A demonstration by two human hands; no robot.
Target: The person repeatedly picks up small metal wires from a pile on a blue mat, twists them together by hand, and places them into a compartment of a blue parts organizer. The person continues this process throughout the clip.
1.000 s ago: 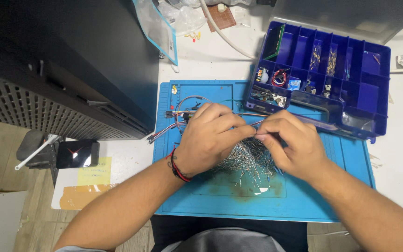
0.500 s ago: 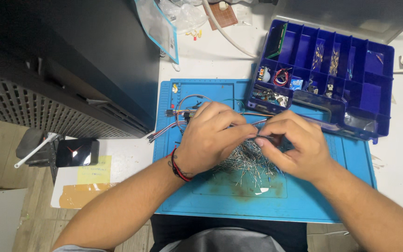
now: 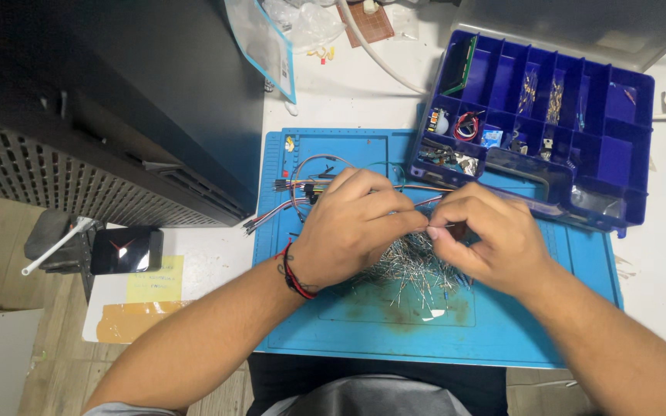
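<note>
White table (image 3: 348,100) — blue mat (image 3: 502,331)

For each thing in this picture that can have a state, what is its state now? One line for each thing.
Left hand: fingers pinched, meeting the right hand's fingertips.
Right hand: fingers pinched on something small; what it is cannot be told.
Pile of metal pins: loose heap on the mat, under both hands.
Blue mat: flat, stained near the middle.
Parts box: open, some compartments filled.
Jumper wires: loose, tangled on the mat.

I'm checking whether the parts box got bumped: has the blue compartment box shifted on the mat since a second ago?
No. The blue compartment box overlaps the same top right corner of the blue mat; the slight shift is the camera's.
</note>
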